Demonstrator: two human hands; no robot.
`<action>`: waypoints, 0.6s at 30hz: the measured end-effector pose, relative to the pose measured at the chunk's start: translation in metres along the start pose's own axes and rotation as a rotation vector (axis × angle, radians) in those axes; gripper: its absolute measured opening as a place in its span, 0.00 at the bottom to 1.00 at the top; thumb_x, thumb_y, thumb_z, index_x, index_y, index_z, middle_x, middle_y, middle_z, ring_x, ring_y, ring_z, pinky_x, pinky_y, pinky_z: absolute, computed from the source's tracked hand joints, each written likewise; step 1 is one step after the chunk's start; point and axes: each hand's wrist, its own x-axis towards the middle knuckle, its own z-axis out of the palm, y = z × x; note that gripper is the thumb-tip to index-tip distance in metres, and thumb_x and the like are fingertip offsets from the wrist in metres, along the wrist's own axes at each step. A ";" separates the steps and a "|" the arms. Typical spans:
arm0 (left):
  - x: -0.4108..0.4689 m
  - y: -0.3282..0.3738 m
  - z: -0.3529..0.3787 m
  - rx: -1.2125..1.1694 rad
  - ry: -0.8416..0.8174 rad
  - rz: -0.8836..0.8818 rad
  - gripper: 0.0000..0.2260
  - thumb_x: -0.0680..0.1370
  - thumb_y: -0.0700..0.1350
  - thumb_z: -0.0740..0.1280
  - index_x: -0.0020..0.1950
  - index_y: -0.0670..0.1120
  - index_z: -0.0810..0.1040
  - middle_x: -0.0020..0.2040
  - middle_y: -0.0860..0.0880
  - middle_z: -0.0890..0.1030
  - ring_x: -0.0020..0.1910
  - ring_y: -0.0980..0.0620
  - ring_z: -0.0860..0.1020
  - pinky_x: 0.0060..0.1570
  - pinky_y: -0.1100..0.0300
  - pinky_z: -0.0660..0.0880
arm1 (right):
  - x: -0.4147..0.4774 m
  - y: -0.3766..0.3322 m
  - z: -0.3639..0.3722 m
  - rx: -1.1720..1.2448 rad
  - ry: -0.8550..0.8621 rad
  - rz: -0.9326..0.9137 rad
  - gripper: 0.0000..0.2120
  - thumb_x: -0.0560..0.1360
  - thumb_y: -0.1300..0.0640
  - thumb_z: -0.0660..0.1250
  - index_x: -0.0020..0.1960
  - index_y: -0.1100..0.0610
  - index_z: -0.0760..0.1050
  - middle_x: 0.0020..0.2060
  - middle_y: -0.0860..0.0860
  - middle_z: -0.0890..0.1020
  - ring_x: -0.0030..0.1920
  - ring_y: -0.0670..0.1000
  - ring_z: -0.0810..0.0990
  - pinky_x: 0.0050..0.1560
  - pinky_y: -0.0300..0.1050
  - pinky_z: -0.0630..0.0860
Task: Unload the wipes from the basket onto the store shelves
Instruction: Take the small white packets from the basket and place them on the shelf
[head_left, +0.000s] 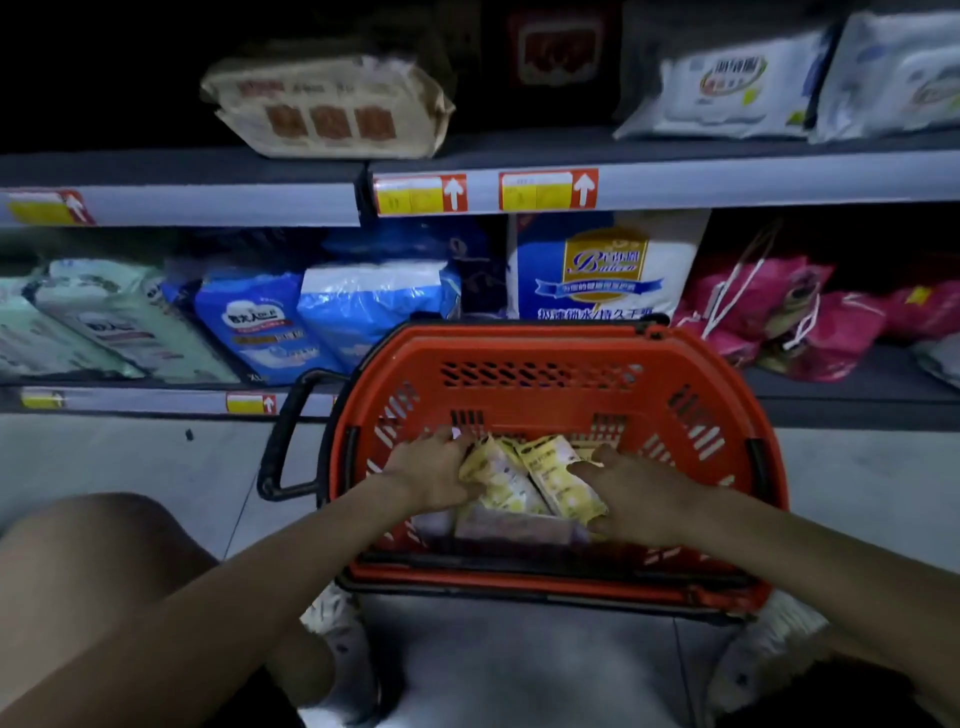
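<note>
While both hands sit inside the red basket (545, 344), left hand (434, 475) grips a yellow wipes pack (493, 467), right hand (636, 501) curls round a second yellow pack (560, 480); both packs lie between the hands.

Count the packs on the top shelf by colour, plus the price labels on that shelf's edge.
Tan pack: 1
White wipes packs: 2
Dark red pack, dim, at the back: 1
Red-and-yellow price labels: 3
Total: 7
</note>
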 end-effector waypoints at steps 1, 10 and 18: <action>0.008 0.000 0.006 0.001 -0.046 -0.026 0.32 0.78 0.64 0.66 0.76 0.49 0.65 0.72 0.41 0.71 0.65 0.35 0.77 0.59 0.44 0.76 | 0.001 0.001 0.005 -0.029 -0.034 -0.001 0.34 0.81 0.44 0.65 0.82 0.53 0.56 0.78 0.61 0.61 0.73 0.63 0.68 0.68 0.54 0.73; 0.071 -0.002 0.062 -0.180 -0.196 -0.393 0.44 0.79 0.53 0.67 0.85 0.44 0.42 0.74 0.35 0.73 0.69 0.37 0.77 0.63 0.49 0.76 | 0.003 0.014 0.019 -0.156 -0.086 0.001 0.24 0.83 0.47 0.62 0.76 0.55 0.66 0.73 0.61 0.67 0.71 0.64 0.69 0.67 0.54 0.73; 0.085 0.009 0.073 -0.243 -0.100 -0.496 0.41 0.78 0.41 0.66 0.84 0.43 0.44 0.68 0.34 0.77 0.64 0.35 0.79 0.55 0.48 0.78 | 0.004 0.021 0.022 -0.177 -0.114 -0.011 0.21 0.82 0.51 0.63 0.73 0.55 0.68 0.69 0.59 0.71 0.67 0.63 0.73 0.59 0.53 0.74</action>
